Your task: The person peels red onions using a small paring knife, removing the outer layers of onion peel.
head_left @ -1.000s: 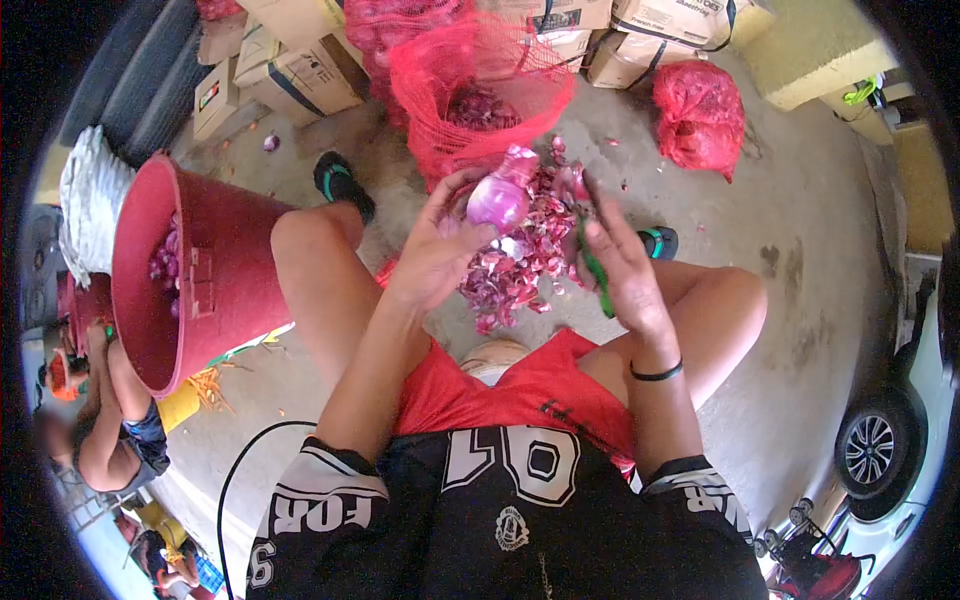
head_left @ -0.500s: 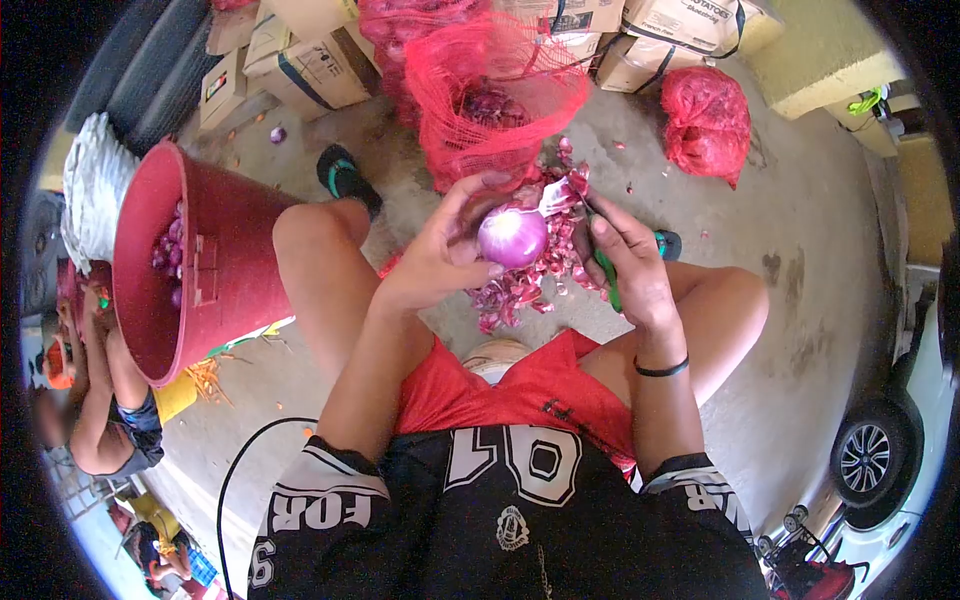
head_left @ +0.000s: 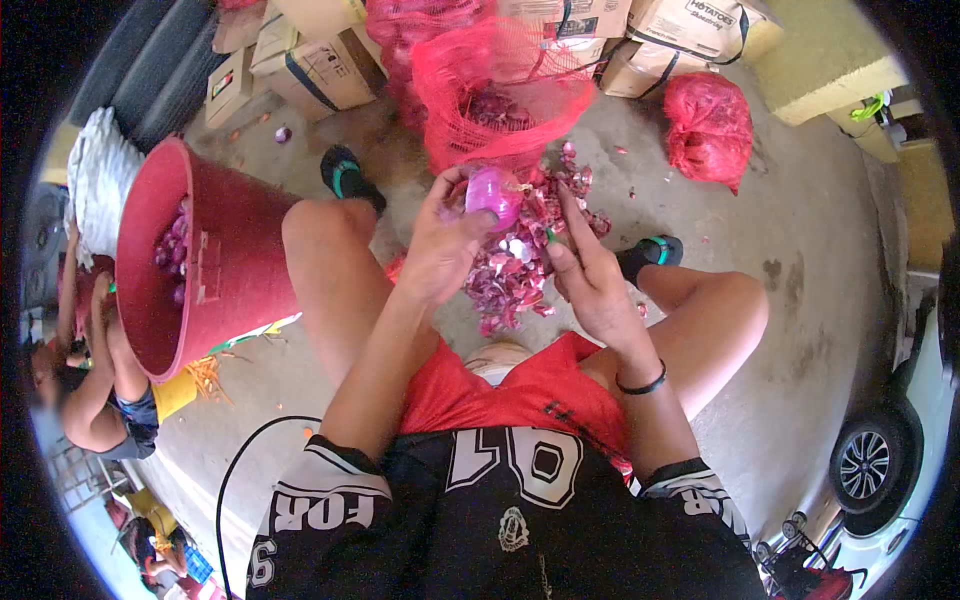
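Note:
A peeled-looking purple onion (head_left: 493, 197) is in my left hand (head_left: 440, 250), whose fingers are wrapped round its left side and underside. Its pale tip points toward the right. My right hand (head_left: 600, 280) is closed on a small green-handled knife (head_left: 551, 236), mostly hidden by the fingers; the blade does not show clearly. Right hand and onion are a short distance apart. Beneath both hands a heap of red onion skins (head_left: 505, 285) lies on the floor between my legs.
An open red mesh sack (head_left: 500, 100) with onions stands ahead. At left is a big red tub (head_left: 240, 270) holding onions, with a co-worker (head_left: 95, 400) beyond it. A tied red bag (head_left: 708, 130), cardboard boxes (head_left: 325, 75) and a parked car (head_left: 900, 470) are around.
My left hand has raised the onion slightly forward and left and turned it. My right hand has moved left and back and rotated, so less of the green handle shows.

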The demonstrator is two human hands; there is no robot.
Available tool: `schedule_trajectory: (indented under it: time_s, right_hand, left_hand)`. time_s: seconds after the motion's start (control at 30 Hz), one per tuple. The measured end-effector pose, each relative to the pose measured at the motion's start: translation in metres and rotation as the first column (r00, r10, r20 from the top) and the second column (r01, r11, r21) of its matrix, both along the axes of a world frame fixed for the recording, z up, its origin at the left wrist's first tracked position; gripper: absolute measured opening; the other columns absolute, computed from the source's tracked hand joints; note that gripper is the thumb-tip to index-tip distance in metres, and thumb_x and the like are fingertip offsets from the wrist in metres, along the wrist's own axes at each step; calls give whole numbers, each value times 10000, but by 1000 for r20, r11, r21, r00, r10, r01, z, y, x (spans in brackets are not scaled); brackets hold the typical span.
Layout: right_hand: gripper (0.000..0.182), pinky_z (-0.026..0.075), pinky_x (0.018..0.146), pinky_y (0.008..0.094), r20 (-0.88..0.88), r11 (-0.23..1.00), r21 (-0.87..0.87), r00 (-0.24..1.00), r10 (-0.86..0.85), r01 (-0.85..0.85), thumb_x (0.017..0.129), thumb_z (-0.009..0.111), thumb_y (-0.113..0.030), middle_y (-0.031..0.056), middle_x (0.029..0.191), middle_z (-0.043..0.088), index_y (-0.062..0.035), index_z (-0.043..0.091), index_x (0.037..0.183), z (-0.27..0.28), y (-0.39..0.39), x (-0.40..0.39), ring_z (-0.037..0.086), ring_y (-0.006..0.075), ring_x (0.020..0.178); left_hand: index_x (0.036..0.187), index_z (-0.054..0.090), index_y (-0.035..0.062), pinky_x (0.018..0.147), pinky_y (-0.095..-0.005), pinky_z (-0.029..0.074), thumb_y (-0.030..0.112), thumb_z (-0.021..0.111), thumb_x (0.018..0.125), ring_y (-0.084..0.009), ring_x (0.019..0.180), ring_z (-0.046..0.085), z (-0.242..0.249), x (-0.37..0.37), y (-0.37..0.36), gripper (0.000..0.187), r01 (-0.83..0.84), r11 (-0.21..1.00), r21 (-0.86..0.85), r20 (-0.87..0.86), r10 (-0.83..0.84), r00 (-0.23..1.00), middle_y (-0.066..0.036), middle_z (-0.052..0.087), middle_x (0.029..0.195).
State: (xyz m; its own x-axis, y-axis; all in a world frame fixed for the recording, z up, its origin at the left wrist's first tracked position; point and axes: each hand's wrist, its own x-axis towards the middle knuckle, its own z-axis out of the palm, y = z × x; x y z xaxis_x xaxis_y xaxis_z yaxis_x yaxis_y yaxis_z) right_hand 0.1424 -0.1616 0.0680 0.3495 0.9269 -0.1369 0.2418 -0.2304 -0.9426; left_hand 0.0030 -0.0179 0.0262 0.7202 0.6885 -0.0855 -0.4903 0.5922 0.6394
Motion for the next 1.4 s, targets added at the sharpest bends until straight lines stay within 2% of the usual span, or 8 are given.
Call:
schedule_trajectory:
  time_s: [0.17,0.23,0.37,0.6,0.97,1.17,1.3,1.4]
  right_hand:
    - [545,400,1023,371,258,930,347,966,30,-122,942,531,-114,246,1336,505,-39,352,1451,-3,8,-11,537,330,1211]
    - [533,410,1017,383,228,974,190,971,75,-120,931,540,-102,246,1308,528,-37,379,1435,5,4,-5,544,343,1201]
    - [496,455,962,398,321,929,354,947,-10,-111,916,552,-85,242,1195,594,-37,442,1397,-2,7,-8,601,360,1087]
    - [481,506,864,394,376,932,351,925,-49,-93,879,603,-72,230,1062,638,-50,510,1350,0,10,-7,630,372,981]
    - [549,500,794,428,413,914,396,907,-87,-92,880,603,-77,239,1019,622,-77,441,1404,-1,12,-12,624,375,880]
    - [499,510,765,423,452,960,256,892,-18,-110,912,566,-89,209,969,628,-24,438,1390,7,8,-10,628,378,889]
    - [436,450,570,315,-68,966,254,997,-29,46,984,496,-150,53,786,555,-34,440,1401,-2,6,-8,538,163,640]
    - [422,358,507,214,-446,960,243,895,-19,141,1019,453,-199,-37,752,472,-61,434,1417,2,4,-6,413,42,578]
  left_hand:
    - [1233,437,46,934,-419,521,-9,701,811,-243,1096,597,8,1,-6,501,-23,1000,2,-77,23,997,-128,573,1217]
    - [1225,439,47,924,-423,527,21,698,828,-247,1076,608,11,2,-6,475,-21,1000,-22,-66,20,998,-128,578,1209]
    - [1214,441,47,914,-434,531,107,676,874,-254,1041,626,11,3,-7,418,14,1000,-28,-55,-16,998,-129,588,1193]
    - [1198,450,38,901,-442,536,195,642,917,-241,1048,618,10,5,-9,374,46,998,-42,-49,-48,998,-119,589,1177]
    - [1189,428,59,803,-434,579,179,636,917,-233,992,642,8,4,-7,363,63,996,-57,-67,-66,996,-115,588,1178]
    - [1196,419,64,830,-436,573,101,632,906,-256,1033,631,10,4,-10,361,45,998,-48,-46,-47,998,-136,577,1209]
    - [1253,404,58,903,-461,540,65,630,891,-286,1119,596,17,1,-10,426,90,992,-85,33,-87,996,-151,556,1248]
    - [1326,387,54,968,-486,498,50,638,870,-303,1170,566,14,-1,-7,521,122,990,-70,86,-115,990,-164,535,1282]
